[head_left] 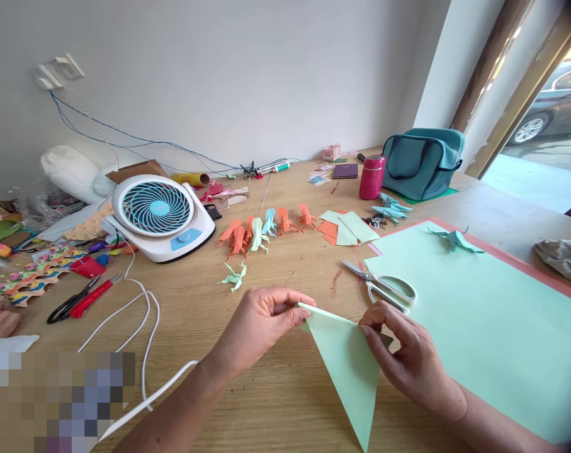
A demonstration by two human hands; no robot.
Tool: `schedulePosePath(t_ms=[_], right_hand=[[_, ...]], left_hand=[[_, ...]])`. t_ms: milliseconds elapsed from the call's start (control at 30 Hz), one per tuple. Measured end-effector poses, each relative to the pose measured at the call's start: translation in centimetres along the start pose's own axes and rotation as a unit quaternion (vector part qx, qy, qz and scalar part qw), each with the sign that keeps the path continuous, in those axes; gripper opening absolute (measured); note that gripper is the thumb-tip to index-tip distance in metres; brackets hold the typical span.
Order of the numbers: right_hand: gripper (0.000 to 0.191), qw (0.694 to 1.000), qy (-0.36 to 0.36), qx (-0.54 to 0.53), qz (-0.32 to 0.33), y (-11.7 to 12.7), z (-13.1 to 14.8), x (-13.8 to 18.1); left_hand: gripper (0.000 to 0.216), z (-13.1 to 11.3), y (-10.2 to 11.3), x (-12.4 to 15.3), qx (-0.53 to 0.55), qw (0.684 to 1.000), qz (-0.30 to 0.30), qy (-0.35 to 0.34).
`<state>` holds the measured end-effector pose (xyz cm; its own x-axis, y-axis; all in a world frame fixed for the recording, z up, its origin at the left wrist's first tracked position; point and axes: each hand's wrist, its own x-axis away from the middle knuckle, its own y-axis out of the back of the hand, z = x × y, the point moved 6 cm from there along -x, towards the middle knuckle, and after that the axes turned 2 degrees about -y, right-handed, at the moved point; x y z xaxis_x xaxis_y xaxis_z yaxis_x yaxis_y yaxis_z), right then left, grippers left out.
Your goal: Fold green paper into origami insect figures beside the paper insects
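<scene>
A light green sheet of paper (346, 365), folded into a triangle, is held up between my two hands over the wooden table. My left hand (266, 318) pinches its upper left corner between thumb and fingers. On the upper right edge, my right hand (403, 352) has a similar pinch; part of the paper behind those fingers is hidden. Just beyond my right hand lie scissors (389, 286) with pale handles. Farther back, folded paper figures (285, 221) in orange, blue and green stand in a row, with a green figure (233, 277) nearer my left hand.
A white fan (165, 217) stands left, its cable (146, 327) looping across the table. Large green sheets (483, 321) cover the right side, bearing a teal paper figure (456, 240). A pink flask (373, 177) and blue bag (422, 165) stand behind. Another person's hand (0, 322) shows far left.
</scene>
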<state>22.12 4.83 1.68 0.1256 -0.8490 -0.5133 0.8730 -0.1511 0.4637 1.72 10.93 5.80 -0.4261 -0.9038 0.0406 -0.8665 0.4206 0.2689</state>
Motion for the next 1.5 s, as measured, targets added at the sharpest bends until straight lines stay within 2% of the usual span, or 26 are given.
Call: schedulePosePath(t_ms=[500, 767, 900, 1200, 1367, 1500], right_hand=[[0.015, 1.000, 0.006, -0.004, 0.007, -0.2, 0.0, 0.1], [0.014, 1.000, 0.005, 0.000, 0.007, -0.2, 0.1, 0.1], [0.014, 1.000, -0.016, -0.010, 0.003, -0.1, -0.3, 0.0], [0.015, 0.999, -0.033, -0.023, 0.010, -0.1, -0.4, 0.0], [0.018, 0.991, -0.114, -0.065, 0.031, -0.3, -1.2, 0.0], [0.019, 0.990, -0.112, -0.076, 0.033, -0.4, -1.1, -0.1]], left_hand=[[0.021, -0.5, 0.2, 0.3, -0.035, 0.999, 0.004, -0.012], [0.018, -1.1, 0.2, 0.7, -0.072, 0.996, -0.021, -0.037], [0.026, -0.9, 0.1, 0.6, -0.030, 0.999, -0.002, -0.046], [0.020, -1.3, 0.3, 0.5, -0.038, 0.998, -0.003, -0.045], [0.022, -1.2, 0.0, 0.4, 0.010, 0.999, 0.032, -0.043], [0.018, -1.5, 0.1, 0.4, 0.009, 0.998, 0.020, -0.052]])
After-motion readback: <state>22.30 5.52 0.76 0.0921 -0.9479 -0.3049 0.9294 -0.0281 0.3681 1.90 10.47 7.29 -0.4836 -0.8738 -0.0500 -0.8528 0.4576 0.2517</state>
